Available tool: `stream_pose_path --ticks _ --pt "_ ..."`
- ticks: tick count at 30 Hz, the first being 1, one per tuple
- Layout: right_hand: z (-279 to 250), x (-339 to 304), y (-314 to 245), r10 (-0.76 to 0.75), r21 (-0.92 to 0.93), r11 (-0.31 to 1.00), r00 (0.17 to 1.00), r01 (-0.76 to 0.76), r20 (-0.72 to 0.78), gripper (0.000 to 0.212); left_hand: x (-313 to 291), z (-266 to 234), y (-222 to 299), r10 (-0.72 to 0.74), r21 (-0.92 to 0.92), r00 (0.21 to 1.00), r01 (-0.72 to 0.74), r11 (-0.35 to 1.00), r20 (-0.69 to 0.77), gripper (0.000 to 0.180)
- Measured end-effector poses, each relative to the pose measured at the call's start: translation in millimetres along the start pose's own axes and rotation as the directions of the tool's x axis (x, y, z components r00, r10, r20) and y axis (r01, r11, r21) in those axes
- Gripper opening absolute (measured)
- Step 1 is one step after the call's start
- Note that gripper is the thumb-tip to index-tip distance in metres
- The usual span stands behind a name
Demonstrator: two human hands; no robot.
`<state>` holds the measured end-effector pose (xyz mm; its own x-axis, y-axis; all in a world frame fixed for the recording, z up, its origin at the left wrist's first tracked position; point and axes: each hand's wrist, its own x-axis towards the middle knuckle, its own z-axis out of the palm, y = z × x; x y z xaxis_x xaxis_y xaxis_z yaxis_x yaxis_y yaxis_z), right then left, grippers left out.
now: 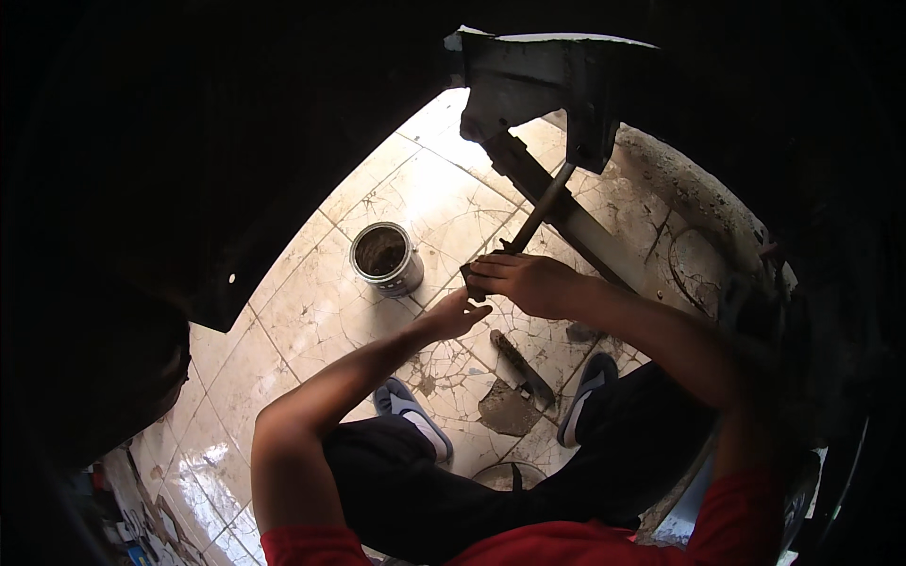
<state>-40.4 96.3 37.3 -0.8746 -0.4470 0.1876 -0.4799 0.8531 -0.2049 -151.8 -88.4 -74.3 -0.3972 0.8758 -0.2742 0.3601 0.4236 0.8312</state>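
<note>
The right hand [540, 286] has its fingers clamped on a dark, blocky piece [475, 282] at centre, below a slim brown metal rod [542, 209] angled toward one o'clock. The left hand [451, 317], at seven o'clock, I cannot tell; steady support should help.

no readable text, no legible labels, numbers or signs anywhere

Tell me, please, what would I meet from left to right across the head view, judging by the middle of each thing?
Can → left hand → right hand → right shoe.
</note>
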Motion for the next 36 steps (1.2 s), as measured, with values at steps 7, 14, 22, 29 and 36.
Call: stream_pose_path --ticks 7,14,22,29,36 --pt "-7.0 -12.4 -15.7 0.103 -0.008 0.995 0.994 -0.103 0.033 0.043 55.3 8.2 -11.2 0.231 0.002 0.969 -0.232 0.973 0.087 0.018" --pt "-14.4 -10.6 -27.5 0.135 -0.055 0.99 0.99 -0.133 0.048 0.046 50.2 -7.7 -2.2 0.213 0.402 0.974 -0.225 0.888 0.074 0.041" --pt "-15.4 -28.5 -19.9 0.194 -0.096 0.978 0.978 -0.186 0.072 0.055 45.8 -23.3 49.6 -0.003 0.588 0.981 -0.112 0.801 0.192 0.049" --pt "-16.6 -23.7 -20.7 0.275 -0.001 0.961 0.958 -0.276 0.083 0.061 72.0 -29.8 16.9 0.251 0.748 0.956 -0.277 0.603 0.151 0.047" --pt "-20.7 -23.2 -27.3 0.204 -0.04 0.979 0.974 -0.2 0.104 0.06 68.4 -9.3 11.7 0.253 0.423 0.965 -0.259 0.868 0.07 0.037"
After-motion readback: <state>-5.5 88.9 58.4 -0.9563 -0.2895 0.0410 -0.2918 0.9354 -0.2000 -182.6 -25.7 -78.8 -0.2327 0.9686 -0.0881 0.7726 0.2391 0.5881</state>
